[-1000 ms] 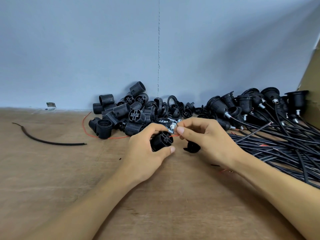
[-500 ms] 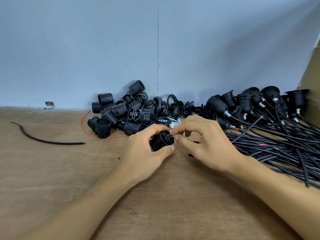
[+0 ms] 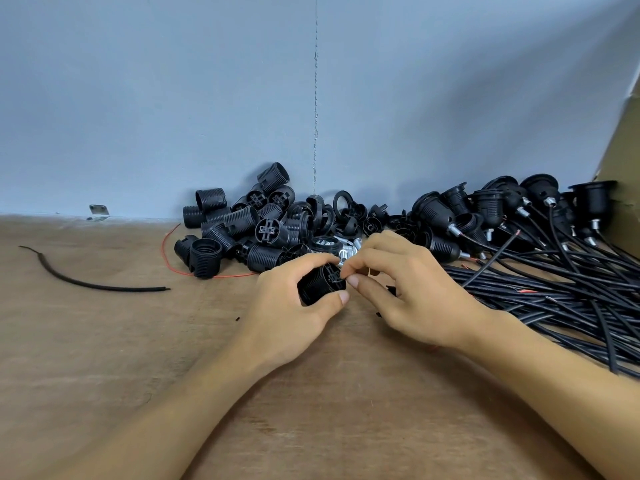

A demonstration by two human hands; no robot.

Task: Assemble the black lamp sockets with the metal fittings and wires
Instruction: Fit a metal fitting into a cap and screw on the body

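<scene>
My left hand grips a black ribbed lamp socket just above the wooden table, its terminal end turned to the right. My right hand has thumb and forefinger pinched together at that end of the socket; what they pinch is too small to tell. A black part lies partly hidden under the right palm. Behind the hands lie several silver metal fittings and a pile of loose black sockets. Black wires with finished sockets spread out on the right.
A loose black wire piece lies on the table at the left. A thin red wire curls beside the socket pile. A blue-grey wall stands close behind, and a cardboard flap rises at the far right.
My right hand moved left from the table to the socket's end and now pinches there. The black part it left is nearly covered by the palm. The left hand stayed put.
</scene>
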